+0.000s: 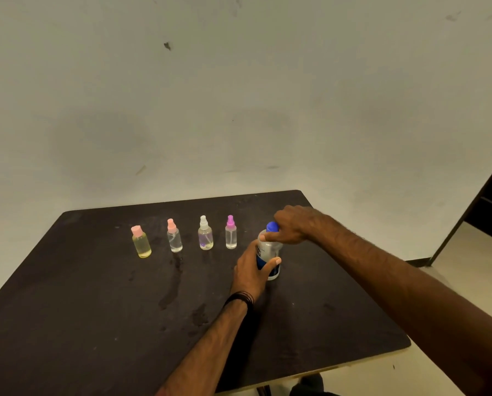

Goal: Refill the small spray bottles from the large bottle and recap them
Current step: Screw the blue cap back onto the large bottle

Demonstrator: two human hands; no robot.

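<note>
Blue cap (271,226) sits pinched in the right hand (292,225), whose fingers curl around it, while the left hand (252,270) wraps the large bottle (269,250) standing on the bench (96,310), at the right end of the row of four capped small spray bottles (176,237). Judged as the uncapping step: the lower hand should brace firmly while the cap turns, keeping the bottle upright to avoid spills.

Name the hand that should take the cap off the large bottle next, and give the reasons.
Right. The right hand already pinches the blue cap from above, while the left hand grips the large bottle around its body, steadying it upright on the table.
</note>
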